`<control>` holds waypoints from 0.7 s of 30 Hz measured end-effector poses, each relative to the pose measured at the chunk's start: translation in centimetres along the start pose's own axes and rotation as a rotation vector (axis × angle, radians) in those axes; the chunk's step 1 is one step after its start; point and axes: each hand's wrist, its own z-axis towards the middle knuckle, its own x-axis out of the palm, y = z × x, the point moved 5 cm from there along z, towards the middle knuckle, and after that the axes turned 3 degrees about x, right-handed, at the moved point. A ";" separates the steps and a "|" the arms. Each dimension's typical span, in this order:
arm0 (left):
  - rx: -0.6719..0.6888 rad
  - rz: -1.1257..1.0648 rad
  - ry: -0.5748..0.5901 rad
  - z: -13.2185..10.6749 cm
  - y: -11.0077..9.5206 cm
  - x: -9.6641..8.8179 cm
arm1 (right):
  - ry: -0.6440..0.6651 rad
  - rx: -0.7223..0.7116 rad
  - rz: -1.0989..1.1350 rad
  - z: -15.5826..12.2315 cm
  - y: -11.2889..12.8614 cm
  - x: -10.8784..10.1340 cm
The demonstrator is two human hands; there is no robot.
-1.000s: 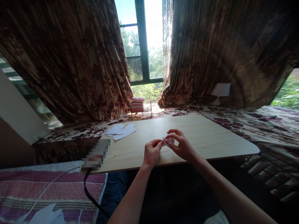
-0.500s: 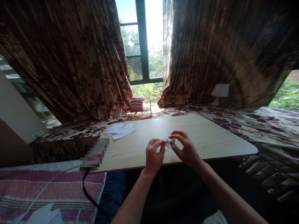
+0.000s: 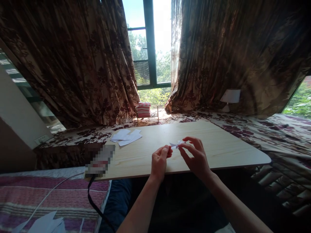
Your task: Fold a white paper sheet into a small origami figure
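Observation:
A small folded piece of white paper [image 3: 176, 144] is held just above the light wooden table [image 3: 218, 145], near its front edge. My left hand [image 3: 159, 160] pinches the paper's left end between thumb and forefinger. My right hand [image 3: 195, 156] pinches its right end with thumb and fingertips, the other fingers raised and curled. Both forearms reach in from the bottom of the view.
Several loose white paper sheets [image 3: 125, 137] lie at the table's far left. A blurred-out object [image 3: 99, 160] with a black strap [image 3: 93, 202] sits on the table's left corner. More paper [image 3: 43, 223] lies on the striped bedspread at lower left. Curtains, a window and a lamp [image 3: 230, 98] stand behind.
Both hands have turned the folded paper from upright to flatter and stretched it sideways. The hands have drifted slightly right and apart.

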 end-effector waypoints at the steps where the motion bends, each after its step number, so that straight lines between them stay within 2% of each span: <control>1: -0.030 -0.037 0.001 -0.1 0.1 0.1 | 0.000 -0.008 -0.007 -0.1 0.1 0.1; 10: -0.209 -0.228 -0.032 -0.1 0.4 0.6 | 0.089 -0.033 -0.035 -0.2 0.1 0.7; 16: -0.158 -0.189 -0.087 0.3 0.4 -0.2 | 0.158 0.023 0.017 -0.2 0.2 0.5; 21: -0.105 -0.143 -0.060 0.4 -0.2 -0.2 | 0.206 0.132 0.126 0.3 -0.3 0.7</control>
